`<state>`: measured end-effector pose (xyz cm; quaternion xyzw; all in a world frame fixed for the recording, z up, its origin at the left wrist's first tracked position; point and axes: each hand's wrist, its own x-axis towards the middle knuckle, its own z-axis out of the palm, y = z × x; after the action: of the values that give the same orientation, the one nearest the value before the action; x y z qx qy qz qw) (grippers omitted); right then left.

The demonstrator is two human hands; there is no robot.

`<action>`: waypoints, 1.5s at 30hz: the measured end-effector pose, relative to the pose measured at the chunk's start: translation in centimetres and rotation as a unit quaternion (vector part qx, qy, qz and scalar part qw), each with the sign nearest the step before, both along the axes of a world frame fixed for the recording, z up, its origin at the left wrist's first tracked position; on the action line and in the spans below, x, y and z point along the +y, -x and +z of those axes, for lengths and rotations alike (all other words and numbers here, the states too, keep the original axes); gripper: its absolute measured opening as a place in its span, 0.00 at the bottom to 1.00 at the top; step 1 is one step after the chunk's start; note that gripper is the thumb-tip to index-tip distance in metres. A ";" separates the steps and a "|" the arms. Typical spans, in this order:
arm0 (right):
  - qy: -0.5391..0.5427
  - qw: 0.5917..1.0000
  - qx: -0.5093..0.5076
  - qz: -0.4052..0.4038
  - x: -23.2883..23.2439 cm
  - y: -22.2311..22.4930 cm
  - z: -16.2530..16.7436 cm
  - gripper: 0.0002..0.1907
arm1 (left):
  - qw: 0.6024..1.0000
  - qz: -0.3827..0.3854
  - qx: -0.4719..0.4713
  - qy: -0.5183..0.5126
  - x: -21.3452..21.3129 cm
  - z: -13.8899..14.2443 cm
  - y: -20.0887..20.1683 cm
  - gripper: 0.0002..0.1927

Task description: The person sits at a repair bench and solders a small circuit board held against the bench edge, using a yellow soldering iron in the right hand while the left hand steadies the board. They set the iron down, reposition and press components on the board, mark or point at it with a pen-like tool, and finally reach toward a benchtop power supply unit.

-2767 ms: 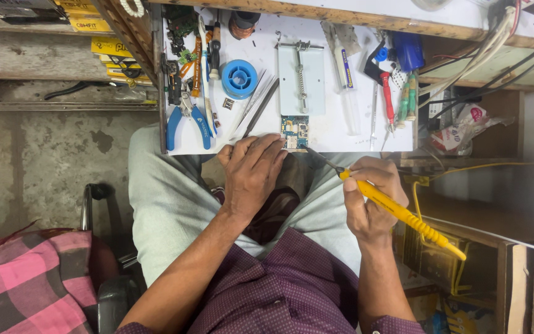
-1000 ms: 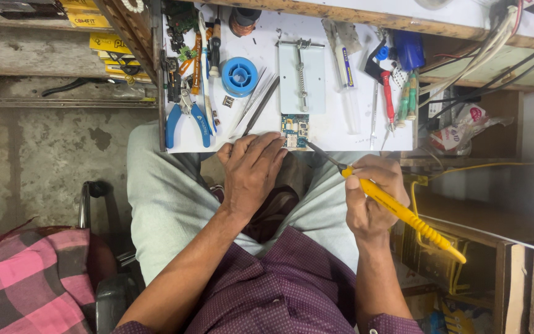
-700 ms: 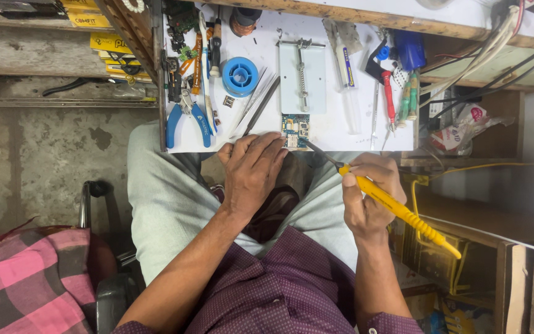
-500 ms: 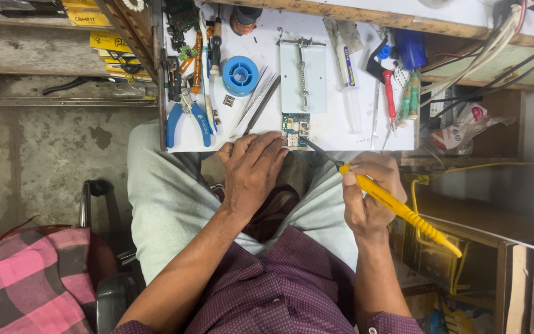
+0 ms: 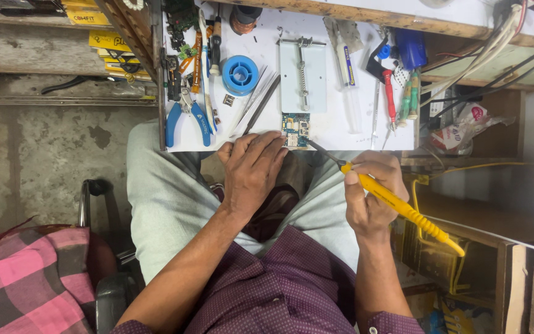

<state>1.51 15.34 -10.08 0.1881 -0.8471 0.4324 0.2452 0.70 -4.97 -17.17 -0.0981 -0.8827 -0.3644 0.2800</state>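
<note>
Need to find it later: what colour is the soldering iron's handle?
Yellow, on the soldering iron; head view.

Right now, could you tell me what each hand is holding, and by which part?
The right hand holds the yellow soldering iron by its handle. The left hand holds nothing; its fingertips rest beside the circuit board.

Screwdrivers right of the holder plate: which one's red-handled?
The left one of the cluster, the red screwdriver, beside the green screwdrivers. It lies shaft toward the person, right of the syringe.

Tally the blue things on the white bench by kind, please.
Blue-handled pliers: 1
Blue solder spool: 1
Blue bottle: 1
Total: 3
</note>
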 end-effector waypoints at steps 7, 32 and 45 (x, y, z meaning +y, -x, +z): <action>0.004 1.000 -0.011 0.002 0.0 -0.2 0.0 0.10 | 1.000 0.003 0.001 0.001 -0.1 0.0 -0.2 0.14; 0.011 0.999 -0.031 -0.007 0.9 -0.2 0.3 0.10 | 1.000 0.011 -0.004 0.002 0.5 0.0 -0.4 0.14; 0.032 0.999 -0.027 0.006 0.9 -0.2 0.1 0.09 | 1.000 0.013 -0.003 0.009 0.7 -0.2 -0.5 0.14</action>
<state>1.72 16.22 -9.97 0.1735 -0.8382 0.4651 0.2259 1.20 -4.24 -17.37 -0.0880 -0.8880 -0.3535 0.2807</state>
